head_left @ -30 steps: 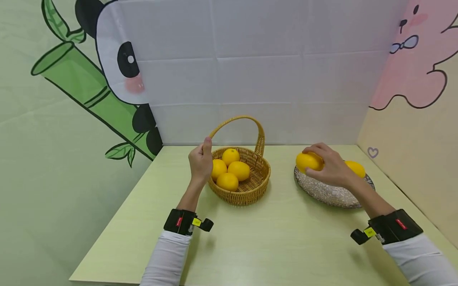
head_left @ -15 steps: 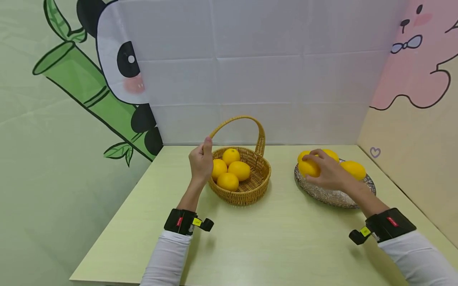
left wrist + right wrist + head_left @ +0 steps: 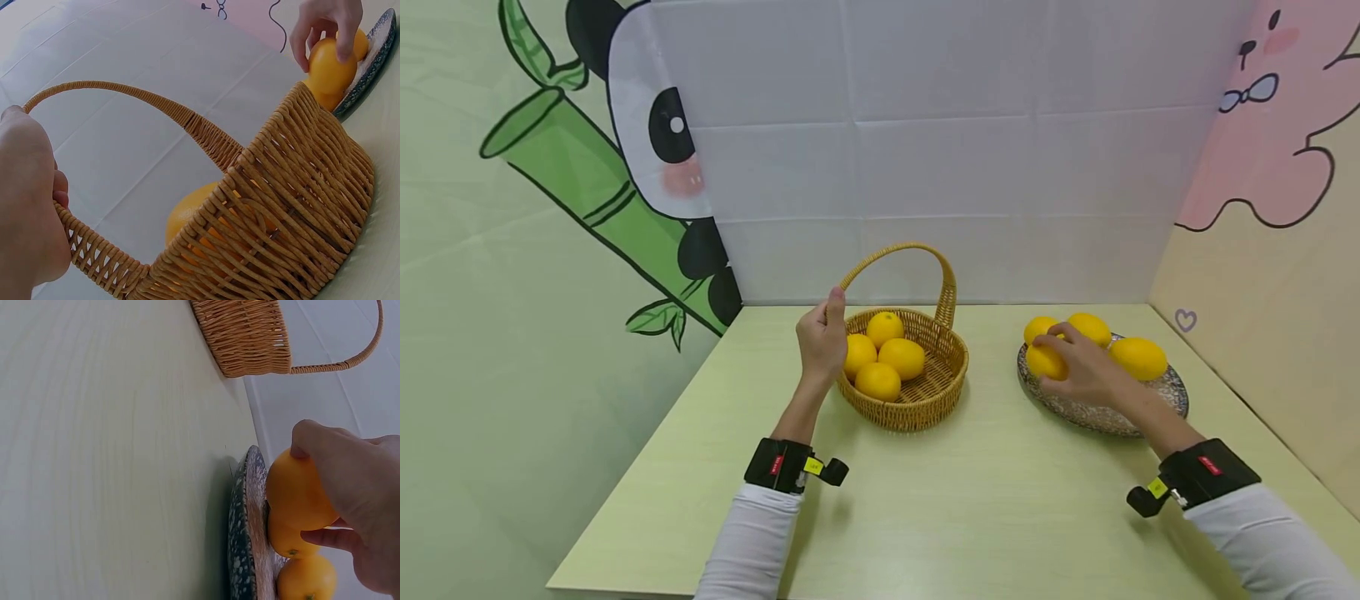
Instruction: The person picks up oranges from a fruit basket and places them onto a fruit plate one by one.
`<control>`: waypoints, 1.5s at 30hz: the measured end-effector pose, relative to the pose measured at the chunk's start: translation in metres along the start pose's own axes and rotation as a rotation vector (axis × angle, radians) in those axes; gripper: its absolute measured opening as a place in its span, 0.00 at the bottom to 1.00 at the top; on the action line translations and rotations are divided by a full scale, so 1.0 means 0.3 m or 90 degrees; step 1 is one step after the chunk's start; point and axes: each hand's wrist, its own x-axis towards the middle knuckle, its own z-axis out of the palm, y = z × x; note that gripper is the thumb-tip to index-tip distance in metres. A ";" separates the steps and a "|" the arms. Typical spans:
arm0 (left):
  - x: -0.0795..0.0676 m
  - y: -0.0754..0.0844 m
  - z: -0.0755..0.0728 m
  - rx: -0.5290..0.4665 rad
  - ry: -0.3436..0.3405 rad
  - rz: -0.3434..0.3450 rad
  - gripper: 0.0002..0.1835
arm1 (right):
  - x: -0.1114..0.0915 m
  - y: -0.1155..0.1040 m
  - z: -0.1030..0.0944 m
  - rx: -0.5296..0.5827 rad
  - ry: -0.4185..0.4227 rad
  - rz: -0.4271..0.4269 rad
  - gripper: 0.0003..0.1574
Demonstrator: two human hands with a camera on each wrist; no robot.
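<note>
My left hand (image 3: 822, 335) grips the handle (image 3: 901, 248) of a round wicker basket (image 3: 910, 417) on its left side. Several oranges (image 3: 878, 382) lie together in the left part of the basket. My right hand (image 3: 1086, 367) holds an orange (image 3: 1047, 362) between thumb and fingers, low over the left side of a speckled stone-look plate (image 3: 1101, 421). In the right wrist view the held orange (image 3: 299, 494) overlaps others on the plate. Three more oranges are on it: one at the back left (image 3: 1039, 327), one at the back (image 3: 1090, 328) and one at the right (image 3: 1138, 358).
Basket and plate stand apart on a pale wooden table (image 3: 940, 525). Behind the table hangs a white cloth backdrop (image 3: 940, 167), with painted side panels left and right. Each wrist carries a black strap (image 3: 1206, 473) with a small camera.
My right hand has lowered the orange toward the plate's left side and shifted slightly left, uncovering the oranges behind it. My left hand and the basket have stayed in place.
</note>
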 end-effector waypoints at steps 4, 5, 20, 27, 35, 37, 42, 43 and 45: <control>-0.002 0.000 -0.001 -0.003 0.001 -0.003 0.34 | 0.005 0.007 0.016 -0.017 0.001 -0.020 0.38; -0.002 0.001 -0.001 -0.004 0.002 -0.003 0.34 | 0.006 0.008 0.020 -0.021 0.003 -0.025 0.38; -0.001 0.009 0.002 -0.004 -0.003 -0.001 0.34 | 0.016 0.029 0.059 -0.049 0.037 -0.088 0.34; 0.001 0.011 0.000 -0.001 -0.003 0.003 0.34 | 0.016 0.016 0.049 -0.050 0.022 -0.085 0.34; -0.001 0.004 0.000 -0.002 -0.007 -0.005 0.34 | 0.005 0.002 0.033 -0.023 -0.002 -0.068 0.35; -0.001 0.003 -0.001 -0.003 -0.007 -0.005 0.34 | 0.003 0.004 0.032 -0.015 -0.005 -0.073 0.36; -0.001 0.001 0.000 -0.002 -0.007 -0.004 0.34 | 0.003 0.011 0.031 -0.011 -0.012 -0.075 0.37; -0.002 0.000 -0.001 0.000 -0.007 -0.003 0.34 | 0.002 0.012 0.032 -0.011 -0.013 -0.075 0.37; -0.004 0.000 -0.002 0.002 -0.005 -0.001 0.34 | 0.001 0.016 0.034 -0.012 -0.011 -0.076 0.37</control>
